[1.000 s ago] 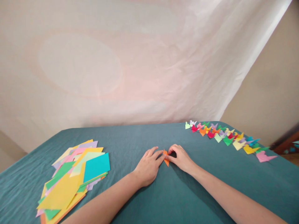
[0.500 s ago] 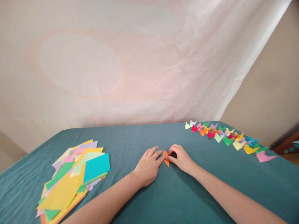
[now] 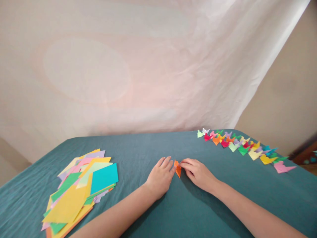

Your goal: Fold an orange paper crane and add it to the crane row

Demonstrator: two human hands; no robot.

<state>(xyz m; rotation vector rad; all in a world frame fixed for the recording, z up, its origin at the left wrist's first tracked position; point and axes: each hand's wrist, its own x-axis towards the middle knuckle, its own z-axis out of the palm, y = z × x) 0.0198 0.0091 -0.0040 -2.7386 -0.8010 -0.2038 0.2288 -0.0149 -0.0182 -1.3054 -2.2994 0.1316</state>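
Note:
A small folded orange paper piece (image 3: 177,168) lies on the teal tablecloth (image 3: 158,211) near the middle. My left hand (image 3: 160,177) rests flat on the cloth just left of it, fingertips touching its edge. From the right, my right hand (image 3: 198,172) reaches in with fingers curled, and thumb and forefinger pinch the orange piece's right side.
A loose stack of coloured paper squares (image 3: 79,185) sits at the left. A row of several small folded paper figures (image 3: 244,148) runs along the right back edge. A white sheet (image 3: 138,66) hangs behind the table.
Both hands shifted slightly on the orange piece; the right fingers uncurled a little and slid along its edge. The view moved a touch.

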